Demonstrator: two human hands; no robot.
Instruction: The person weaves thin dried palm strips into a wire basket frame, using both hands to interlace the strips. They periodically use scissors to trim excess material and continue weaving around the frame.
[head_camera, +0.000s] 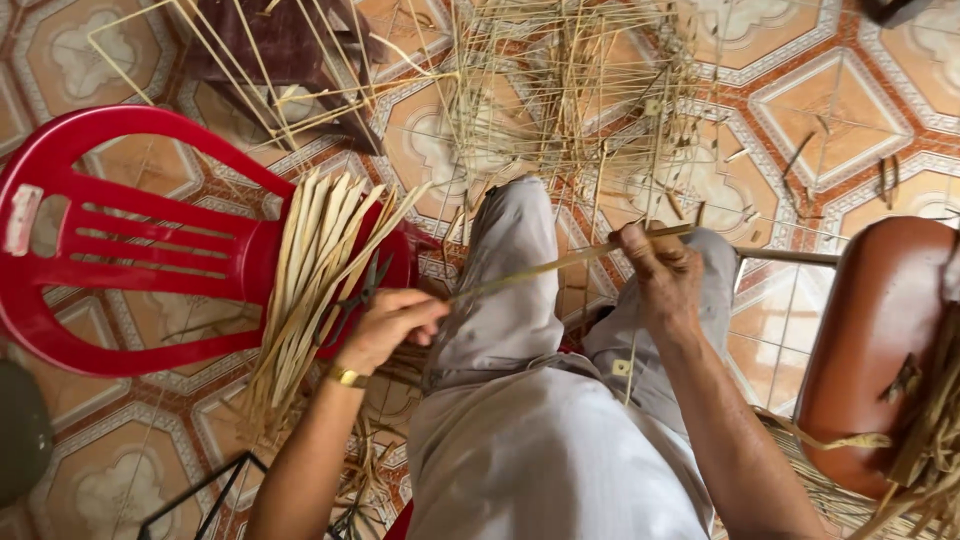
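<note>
**Bamboo strip stretched between two hands**

Seen from above, over grey trousers (520, 300): a long thin bamboo strip (540, 268) held across the knees, running from lower left up to the right. Left hand (385, 325) closed around the strip's near end, fingers (425, 310) curled tight on it, a gold watch (347, 377) at the wrist. Right hand (665, 275) gripping the far end, fingers wrapped over the strip, thumb side up. No sag visible in the strip between the two grips.

Just beside the left hand, on the seat of a red plastic chair (120, 230): a fanned bundle of flat pale strips (315, 270), with dark scissors (355, 300) lying on top. Beyond the knees, on the patterned tile floor (840, 120): a half-built open frame of thin sticks (580, 90) and loose offcuts. At the right edge, a brown chair (880, 330) carrying more strips.

For doing this well, by judgement: keep both grips firm and the strip taut and flat, without twist, so that any bending or checking runs evenly along the length. Better to hold close to the ends rather than pinch mid-span, where thin bamboo would likely kink or split. Worth watching the sharp edges against the fingers, and keeping the scissors within reach of the left hand.
</note>
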